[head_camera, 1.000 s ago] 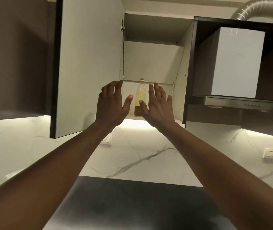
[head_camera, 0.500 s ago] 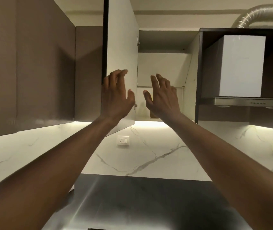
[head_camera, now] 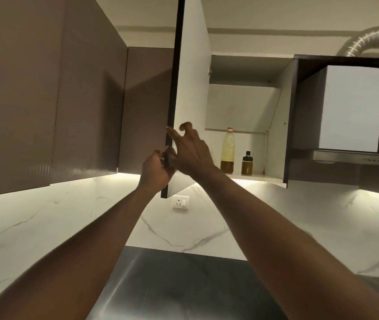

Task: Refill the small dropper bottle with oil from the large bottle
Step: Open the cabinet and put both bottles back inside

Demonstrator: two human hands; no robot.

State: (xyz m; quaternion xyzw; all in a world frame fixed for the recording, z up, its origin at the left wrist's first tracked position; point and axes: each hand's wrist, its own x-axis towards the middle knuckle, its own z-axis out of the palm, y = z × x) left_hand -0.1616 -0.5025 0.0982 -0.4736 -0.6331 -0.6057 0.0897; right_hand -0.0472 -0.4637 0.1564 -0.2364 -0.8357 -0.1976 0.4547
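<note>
Refilling has not begun: the large oil bottle (head_camera: 227, 150) and small dropper bottle (head_camera: 247, 164) stand untouched right of the open cabinet door (head_camera: 192, 88), whose edge the left hand (head_camera: 155, 173) grips, the right hand (head_camera: 192, 151) loose-fingered against it.

Cabinet opening is clear from the front: the white-faced, dark-edged cabinet door (head_camera: 192, 88) stands swung out at its left, the left hand (head_camera: 155, 173) gripping its lower edge and the right hand (head_camera: 190, 151) just before its inner face. On the white lower shelf (head_camera: 271, 179) the tall clear red-capped oil bottle (head_camera: 227, 148) and the small amber black-capped dropper bottle (head_camera: 247, 163) stand just beside each other, narrow gap between, bare shelf either side. The upper shelf board (head_camera: 248, 131) sits close over the red cap, with more headroom above the small bottle.
</note>
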